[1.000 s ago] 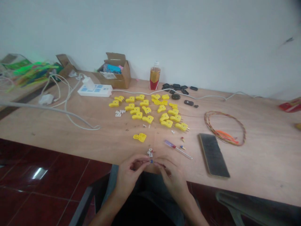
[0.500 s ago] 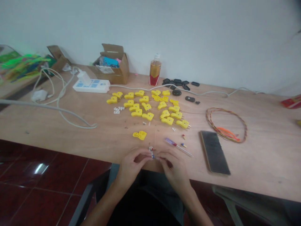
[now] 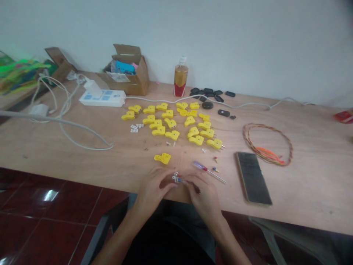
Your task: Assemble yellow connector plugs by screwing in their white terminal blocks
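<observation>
Near the table's front edge, my left hand point(image 3: 153, 187) has its thumb and forefinger closed around a small white plastic piece point(image 3: 174, 177) with a red and a blue part on it. My right hand point(image 3: 204, 189) is closed in a pinch at the blue part point(image 3: 179, 180) on the right side of that piece; the exact fingertip contact is too small to see. Just beyond my hands lies an open yellow plug shell point(image 3: 162, 158). A screwdriver point(image 3: 204, 168) with a clear purplish handle rests beyond my right hand, beside a small red-tipped pin point(image 3: 215, 159) and a blue-tipped one point(image 3: 215, 169).
Several yellow plugs point(image 3: 172, 135) cover the middle of the table, with white bits point(image 3: 134, 129) to their left. A phone point(image 3: 253, 178) and a coil of wire point(image 3: 291, 147) lie right. Behind are a power strip point(image 3: 116, 98), a carton point(image 3: 142, 81), a bottle point(image 3: 180, 79) and black parts point(image 3: 209, 90).
The white piece has turned between my fingers and shows more of its side. My hands have barely moved, and the view has shifted slightly.
</observation>
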Demonstrator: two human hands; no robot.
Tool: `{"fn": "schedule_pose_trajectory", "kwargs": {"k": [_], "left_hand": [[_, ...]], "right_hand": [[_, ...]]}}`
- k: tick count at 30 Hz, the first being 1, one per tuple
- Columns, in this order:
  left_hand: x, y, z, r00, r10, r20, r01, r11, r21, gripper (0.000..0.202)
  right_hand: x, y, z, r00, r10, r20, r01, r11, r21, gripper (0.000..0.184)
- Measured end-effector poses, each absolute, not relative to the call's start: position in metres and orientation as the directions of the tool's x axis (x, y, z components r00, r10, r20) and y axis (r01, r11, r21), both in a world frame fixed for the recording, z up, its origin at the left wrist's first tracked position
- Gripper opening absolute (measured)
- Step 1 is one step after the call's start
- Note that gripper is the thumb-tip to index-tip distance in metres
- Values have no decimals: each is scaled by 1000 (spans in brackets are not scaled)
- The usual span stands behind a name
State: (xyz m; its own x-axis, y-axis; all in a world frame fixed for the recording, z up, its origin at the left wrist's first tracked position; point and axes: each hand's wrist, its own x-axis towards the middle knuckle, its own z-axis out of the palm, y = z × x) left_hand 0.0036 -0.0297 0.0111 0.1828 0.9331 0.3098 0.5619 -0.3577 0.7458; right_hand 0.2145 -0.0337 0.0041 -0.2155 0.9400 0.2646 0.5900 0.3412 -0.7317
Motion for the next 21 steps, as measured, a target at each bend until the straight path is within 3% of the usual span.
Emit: {"fn": "schedule_pose_trajectory", "kwargs": {"k": [11,21], "left_hand": [[5,-28,9,207,930,305,536,-368,760,29],[4,-28,5,192,942,276,548,-336,766,36]], "right_hand": [[212,-33,3,-296,917,267,648,398,-649,18],[215,-33,2,-344,900,267,639,433,-636,27]]}}
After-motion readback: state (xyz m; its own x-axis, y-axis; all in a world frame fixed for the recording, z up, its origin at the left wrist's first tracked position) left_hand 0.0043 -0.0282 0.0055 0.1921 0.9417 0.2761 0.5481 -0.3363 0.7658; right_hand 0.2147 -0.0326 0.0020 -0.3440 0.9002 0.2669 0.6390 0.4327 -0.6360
